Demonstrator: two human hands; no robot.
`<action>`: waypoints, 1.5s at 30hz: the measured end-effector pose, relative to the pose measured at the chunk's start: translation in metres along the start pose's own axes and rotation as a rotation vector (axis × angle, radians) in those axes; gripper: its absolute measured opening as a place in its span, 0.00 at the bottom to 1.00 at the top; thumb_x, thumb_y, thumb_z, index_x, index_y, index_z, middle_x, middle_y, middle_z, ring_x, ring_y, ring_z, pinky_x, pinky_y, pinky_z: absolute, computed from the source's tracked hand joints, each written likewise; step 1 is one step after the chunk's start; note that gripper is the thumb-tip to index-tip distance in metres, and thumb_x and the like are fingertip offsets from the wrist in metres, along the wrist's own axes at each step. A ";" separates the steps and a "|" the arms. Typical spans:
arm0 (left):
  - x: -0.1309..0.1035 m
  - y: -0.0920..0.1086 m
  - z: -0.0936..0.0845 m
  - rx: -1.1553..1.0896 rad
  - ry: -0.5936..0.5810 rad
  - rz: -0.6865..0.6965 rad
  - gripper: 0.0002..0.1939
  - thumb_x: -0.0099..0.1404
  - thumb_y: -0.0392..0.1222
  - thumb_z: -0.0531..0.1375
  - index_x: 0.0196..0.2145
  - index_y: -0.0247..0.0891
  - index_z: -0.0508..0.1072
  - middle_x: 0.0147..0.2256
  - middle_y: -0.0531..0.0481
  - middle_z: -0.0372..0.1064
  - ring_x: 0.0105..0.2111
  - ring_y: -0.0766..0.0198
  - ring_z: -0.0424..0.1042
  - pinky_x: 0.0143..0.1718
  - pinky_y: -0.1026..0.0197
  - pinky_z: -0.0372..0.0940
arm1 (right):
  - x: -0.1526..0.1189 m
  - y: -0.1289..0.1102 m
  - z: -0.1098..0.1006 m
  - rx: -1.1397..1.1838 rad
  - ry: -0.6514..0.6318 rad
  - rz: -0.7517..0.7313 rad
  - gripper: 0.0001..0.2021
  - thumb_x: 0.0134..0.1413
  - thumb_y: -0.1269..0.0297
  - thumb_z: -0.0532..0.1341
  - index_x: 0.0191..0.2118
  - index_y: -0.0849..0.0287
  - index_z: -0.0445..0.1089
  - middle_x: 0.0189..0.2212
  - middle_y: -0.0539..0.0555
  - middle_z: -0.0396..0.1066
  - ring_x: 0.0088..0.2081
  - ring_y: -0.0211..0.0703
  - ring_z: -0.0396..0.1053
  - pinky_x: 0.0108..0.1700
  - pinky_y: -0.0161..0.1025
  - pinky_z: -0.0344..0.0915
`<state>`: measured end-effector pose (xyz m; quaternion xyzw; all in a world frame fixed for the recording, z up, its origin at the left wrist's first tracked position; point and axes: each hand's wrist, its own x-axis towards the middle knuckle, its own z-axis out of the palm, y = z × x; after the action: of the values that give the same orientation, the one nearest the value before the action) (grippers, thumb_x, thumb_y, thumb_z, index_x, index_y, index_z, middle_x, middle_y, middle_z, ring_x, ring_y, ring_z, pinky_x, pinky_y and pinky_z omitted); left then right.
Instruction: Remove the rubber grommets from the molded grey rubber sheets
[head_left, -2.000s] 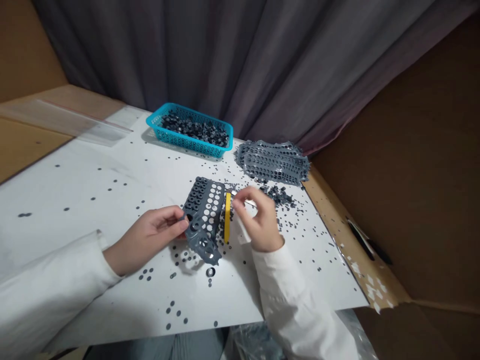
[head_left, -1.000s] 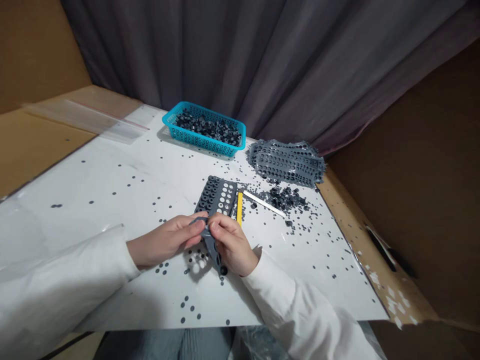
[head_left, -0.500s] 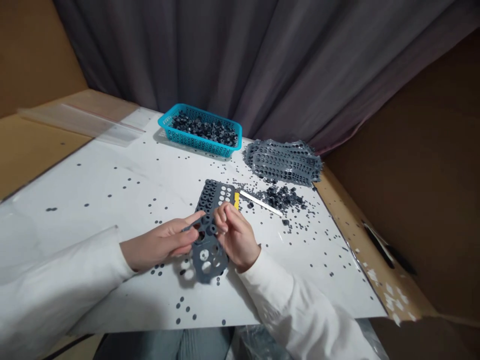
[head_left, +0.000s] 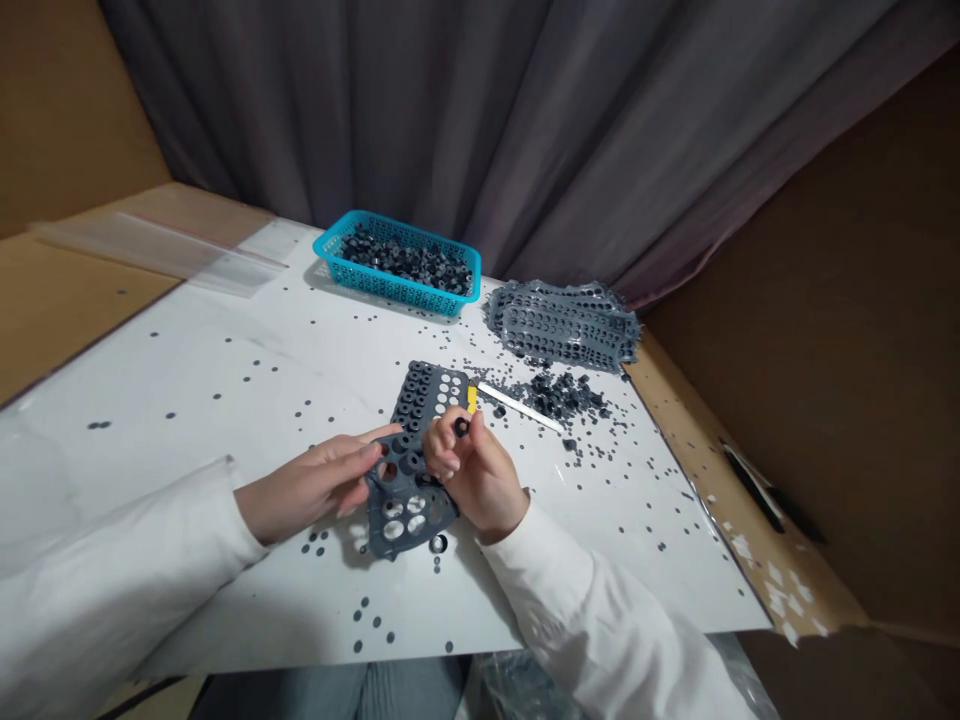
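Note:
A dark grey perforated rubber sheet (head_left: 409, 518) is tilted up over the table, with round holes at its near end and rows of ring-shaped parts in its far end. The near left edge is pinched between the thumb and fingers of my left hand (head_left: 319, 478). Just right of the sheet, my right hand (head_left: 476, 475) is closed, a small black rubber ring (head_left: 461, 427) held between thumb and forefinger. Another loose ring (head_left: 439, 544) lies on the white tabletop by the sheet's near edge.
A blue basket (head_left: 397, 290) of black rings stands at the back. To its right lie stacked perforated sheets (head_left: 566, 325), with a pile of black scraps (head_left: 566, 397) in front. A white and yellow tool (head_left: 517, 405) rests beside the pile. Small dark discs litter the white table (head_left: 247, 430).
My right hand has come away from the sheet with a ring in its fingers. The sheet's near end has tilted and shifted left. A loose ring now shows on the table.

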<state>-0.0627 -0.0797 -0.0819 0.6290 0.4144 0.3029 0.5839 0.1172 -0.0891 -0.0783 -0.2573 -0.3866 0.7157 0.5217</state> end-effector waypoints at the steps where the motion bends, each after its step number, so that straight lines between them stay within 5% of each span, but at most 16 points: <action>1: 0.000 -0.001 0.000 -0.025 -0.019 -0.025 0.21 0.60 0.55 0.52 0.18 0.39 0.70 0.12 0.52 0.59 0.24 0.59 0.69 0.33 0.56 0.66 | 0.000 0.000 0.000 -0.011 0.004 0.005 0.20 0.53 0.45 0.53 0.24 0.57 0.57 0.16 0.44 0.46 0.19 0.34 0.44 0.23 0.34 0.43; 6: 0.002 0.000 -0.002 -0.030 -0.151 -0.068 0.21 0.63 0.53 0.49 0.22 0.38 0.70 0.13 0.56 0.55 0.17 0.66 0.60 0.25 0.62 0.62 | -0.001 0.000 0.001 -0.024 -0.032 0.000 0.21 0.55 0.45 0.51 0.24 0.58 0.56 0.16 0.44 0.46 0.18 0.33 0.45 0.24 0.34 0.43; 10: 0.002 0.006 -0.005 0.201 -0.232 0.120 0.20 0.65 0.48 0.48 0.20 0.36 0.66 0.22 0.53 0.62 0.23 0.67 0.62 0.28 0.64 0.58 | -0.002 0.001 0.000 0.021 -0.065 0.007 0.21 0.56 0.45 0.49 0.24 0.58 0.57 0.15 0.44 0.47 0.19 0.33 0.46 0.25 0.35 0.44; 18: 0.000 0.002 -0.005 0.367 -0.072 0.117 0.20 0.67 0.47 0.45 0.20 0.37 0.62 0.19 0.55 0.60 0.21 0.66 0.60 0.25 0.64 0.55 | -0.001 -0.001 -0.001 0.030 -0.075 0.044 0.24 0.57 0.43 0.44 0.22 0.58 0.55 0.15 0.44 0.44 0.18 0.33 0.42 0.23 0.34 0.42; 26: 0.000 0.001 -0.006 0.378 -0.047 0.136 0.20 0.66 0.47 0.46 0.19 0.38 0.60 0.19 0.55 0.59 0.21 0.66 0.59 0.25 0.63 0.55 | -0.002 -0.013 0.000 0.171 -0.028 0.141 0.24 0.56 0.40 0.39 0.30 0.55 0.57 0.17 0.45 0.45 0.19 0.36 0.42 0.24 0.35 0.45; 31: 0.001 -0.004 -0.008 0.350 0.125 0.112 0.18 0.64 0.47 0.49 0.20 0.38 0.63 0.18 0.56 0.61 0.20 0.66 0.59 0.23 0.64 0.56 | 0.000 -0.021 -0.001 0.214 -0.006 0.148 0.22 0.55 0.42 0.40 0.30 0.55 0.56 0.19 0.45 0.42 0.20 0.36 0.41 0.24 0.35 0.45; 34: 0.002 -0.004 -0.007 0.243 0.205 0.085 0.16 0.64 0.47 0.51 0.25 0.37 0.69 0.24 0.54 0.69 0.26 0.64 0.67 0.29 0.64 0.61 | 0.004 -0.031 -0.014 -0.057 0.119 0.071 0.21 0.55 0.42 0.41 0.30 0.55 0.55 0.20 0.45 0.44 0.20 0.37 0.44 0.25 0.36 0.49; 38: 0.004 0.000 -0.004 0.092 0.205 -0.002 0.16 0.64 0.49 0.51 0.30 0.36 0.72 0.29 0.50 0.73 0.29 0.62 0.70 0.31 0.62 0.65 | 0.009 -0.051 -0.060 -1.044 0.657 -0.205 0.12 0.53 0.53 0.51 0.28 0.56 0.56 0.24 0.49 0.54 0.28 0.41 0.54 0.34 0.39 0.54; 42: 0.002 0.004 0.002 0.067 0.126 0.013 0.16 0.64 0.48 0.51 0.26 0.36 0.70 0.24 0.51 0.71 0.25 0.64 0.69 0.27 0.63 0.65 | 0.011 -0.065 -0.097 -1.534 0.824 -0.073 0.08 0.46 0.60 0.58 0.25 0.59 0.60 0.29 0.57 0.60 0.36 0.50 0.56 0.42 0.48 0.52; 45: 0.000 0.006 0.005 0.114 0.076 0.063 0.15 0.64 0.44 0.51 0.24 0.37 0.68 0.24 0.52 0.69 0.25 0.65 0.68 0.27 0.64 0.64 | 0.007 -0.066 -0.083 -1.719 0.810 -0.216 0.09 0.49 0.59 0.56 0.31 0.60 0.64 0.37 0.61 0.62 0.42 0.55 0.56 0.45 0.50 0.52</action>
<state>-0.0571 -0.0819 -0.0765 0.6620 0.4327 0.3206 0.5213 0.2153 -0.0481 -0.0707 -0.7435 -0.5917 -0.0082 0.3116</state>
